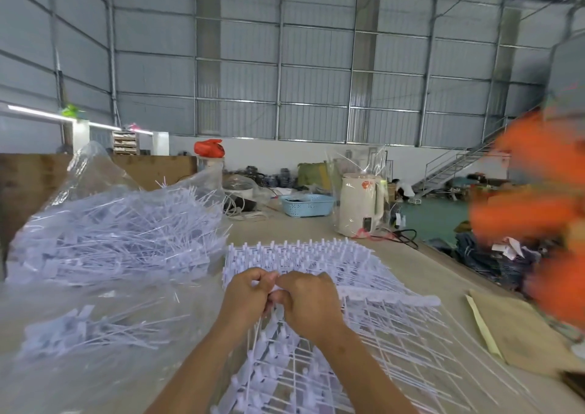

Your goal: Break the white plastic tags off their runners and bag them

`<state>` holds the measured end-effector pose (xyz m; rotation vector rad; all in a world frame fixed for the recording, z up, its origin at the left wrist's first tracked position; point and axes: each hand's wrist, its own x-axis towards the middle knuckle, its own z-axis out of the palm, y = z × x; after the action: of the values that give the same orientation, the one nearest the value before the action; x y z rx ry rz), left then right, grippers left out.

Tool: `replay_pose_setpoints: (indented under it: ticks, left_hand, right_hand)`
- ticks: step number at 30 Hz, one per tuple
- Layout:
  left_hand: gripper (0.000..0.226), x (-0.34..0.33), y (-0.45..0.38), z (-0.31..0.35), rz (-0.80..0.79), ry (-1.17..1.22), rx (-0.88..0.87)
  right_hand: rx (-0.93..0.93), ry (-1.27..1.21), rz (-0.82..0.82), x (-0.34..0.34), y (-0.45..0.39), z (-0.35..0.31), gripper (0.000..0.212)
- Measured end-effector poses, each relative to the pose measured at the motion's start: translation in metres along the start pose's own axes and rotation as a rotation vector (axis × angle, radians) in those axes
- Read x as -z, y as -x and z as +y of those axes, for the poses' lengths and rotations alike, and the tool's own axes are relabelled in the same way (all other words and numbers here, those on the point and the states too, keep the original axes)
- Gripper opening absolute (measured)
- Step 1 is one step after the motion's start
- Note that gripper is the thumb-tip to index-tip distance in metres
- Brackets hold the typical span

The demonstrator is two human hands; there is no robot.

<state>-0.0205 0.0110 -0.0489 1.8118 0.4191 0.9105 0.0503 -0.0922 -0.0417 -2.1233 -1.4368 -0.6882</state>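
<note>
A stack of white plastic tags on their runners [373, 312] lies spread on the table in front of me. My left hand [245, 293] and my right hand [308, 302] meet over the near middle of the stack, both with fingers curled round a white runner strip between them. A big clear bag [104, 223] heaped with loose white tags sits at the left. A flatter clear bag [85, 328] holding some loose tags lies in front of it, near my left forearm.
A cream electric kettle [359, 204] in clear wrap stands at the back of the table beside a light blue basket [305, 205]. Brown envelopes [512, 328] lie at the right. A blurred orange shape [535, 198] fills the right edge.
</note>
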Motion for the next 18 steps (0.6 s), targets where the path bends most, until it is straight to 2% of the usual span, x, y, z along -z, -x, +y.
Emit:
replay_pose_setpoints:
  ticks: [2,4,6,8,10,12,15,17,18]
  left_hand:
    - [0.04,-0.002,-0.002,0.001,0.015,0.052,0.026]
    - [0.041,-0.006,-0.003,0.002,0.013,0.138,0.066]
    - [0.041,-0.007,-0.003,0.0,0.026,0.191,0.133]
    - [0.043,0.001,-0.008,-0.01,0.129,0.178,0.233]
    - [0.047,0.019,-0.013,-0.025,0.246,0.208,0.301]
    - [0.04,0.029,-0.014,-0.03,0.284,0.288,0.262]
    - [0.026,0.018,-0.01,-0.016,0.201,0.381,0.155]
    - [0.024,0.003,-0.004,0.002,0.06,0.513,0.137]
    - [0.033,-0.003,0.0,0.011,-0.027,0.614,0.152]
  right_hand:
    - [0.029,0.094,0.01,0.004,0.001,-0.004,0.018]
    - [0.068,0.216,0.012,0.013,0.001,-0.01,0.003]
    - [0.09,0.256,0.087,0.021,0.003,-0.016,0.023]
    - [0.198,0.175,0.196,0.029,0.003,-0.022,0.023]
    - [0.273,-0.01,0.311,0.038,0.003,-0.033,0.018]
    - [0.27,-0.15,0.356,0.048,0.002,-0.043,0.016]
    - [0.245,-0.194,0.177,0.05,0.003,-0.038,0.01]
    - [0.196,-0.248,0.058,0.053,0.003,-0.029,0.027]
    - [0.171,-0.293,0.037,0.056,0.001,-0.025,0.034]
